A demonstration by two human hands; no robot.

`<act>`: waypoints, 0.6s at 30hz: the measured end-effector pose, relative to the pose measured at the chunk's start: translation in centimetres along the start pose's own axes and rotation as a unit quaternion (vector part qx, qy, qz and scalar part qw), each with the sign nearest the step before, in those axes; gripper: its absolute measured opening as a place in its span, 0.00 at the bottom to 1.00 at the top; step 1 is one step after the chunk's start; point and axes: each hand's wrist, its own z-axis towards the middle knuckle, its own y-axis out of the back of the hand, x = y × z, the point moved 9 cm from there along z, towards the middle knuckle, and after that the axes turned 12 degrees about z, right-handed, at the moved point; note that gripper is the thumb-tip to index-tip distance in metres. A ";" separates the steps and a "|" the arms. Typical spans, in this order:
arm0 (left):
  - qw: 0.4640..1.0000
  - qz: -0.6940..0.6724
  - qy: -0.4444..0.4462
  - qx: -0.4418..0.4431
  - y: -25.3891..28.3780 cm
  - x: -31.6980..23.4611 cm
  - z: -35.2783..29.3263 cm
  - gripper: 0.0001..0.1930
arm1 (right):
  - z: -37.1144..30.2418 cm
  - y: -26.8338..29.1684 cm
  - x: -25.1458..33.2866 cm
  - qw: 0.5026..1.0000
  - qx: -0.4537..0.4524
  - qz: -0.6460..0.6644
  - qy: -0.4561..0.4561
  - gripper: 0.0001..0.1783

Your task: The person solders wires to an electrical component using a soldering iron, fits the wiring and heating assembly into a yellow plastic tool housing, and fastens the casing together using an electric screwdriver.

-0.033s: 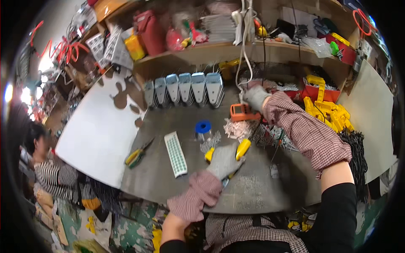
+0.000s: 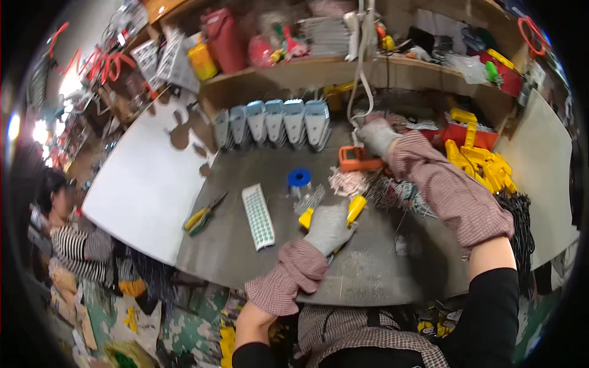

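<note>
My left hand (image 2: 330, 228), in a grey glove, is closed round a yellow plastic part (image 2: 356, 210) that shows on both sides of the palm. It rests above the near middle of the dark workbench (image 2: 380, 276). My right hand (image 2: 378, 136), also gloved, reaches to the back of the bench. It is just behind an orange box-shaped device (image 2: 359, 159), next to a hanging white cable (image 2: 362, 80); its fingers are blurred and partly hidden. Pale pink small pieces (image 2: 348, 182) lie heaped before the device. Beside them is a pile of metal pieces (image 2: 392, 191).
Green-handled pliers (image 2: 204, 214), a white strip with green dots (image 2: 258, 216) and a blue-topped spool (image 2: 299, 178) lie leftward. Grey-blue housings (image 2: 291, 122) line the back. Yellow housings (image 2: 481, 162) and black cables (image 2: 516, 224) are at right. Another person (image 2: 80, 248) sits far left.
</note>
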 end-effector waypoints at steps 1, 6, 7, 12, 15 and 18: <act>0.998 0.063 0.004 0.009 1.8 -1.6 -0.1 0.21 | -1.4 1.4 -0.6 0.992 -0.110 -0.044 0.043 0.11; 0.989 0.012 0.135 0.053 2.9 1.3 -22.3 0.23 | -16.4 7.0 15.9 0.682 0.068 0.727 0.049 0.10; 0.979 0.016 0.168 0.111 0.5 2.3 -26.6 0.31 | -20.6 9.3 18.6 0.755 0.035 0.615 0.226 0.12; 0.881 0.190 0.432 0.043 -9.3 6.7 -59.0 0.18 | -27.7 -2.2 25.0 0.703 0.214 0.594 0.327 0.18; 0.888 0.221 0.396 0.071 -12.7 10.7 -61.4 0.20 | -25.7 -5.5 25.5 0.656 0.293 0.659 0.225 0.18; 0.873 0.260 0.392 0.128 -16.1 14.3 -68.7 0.23 | -23.9 -6.2 28.0 0.682 0.303 0.640 0.183 0.15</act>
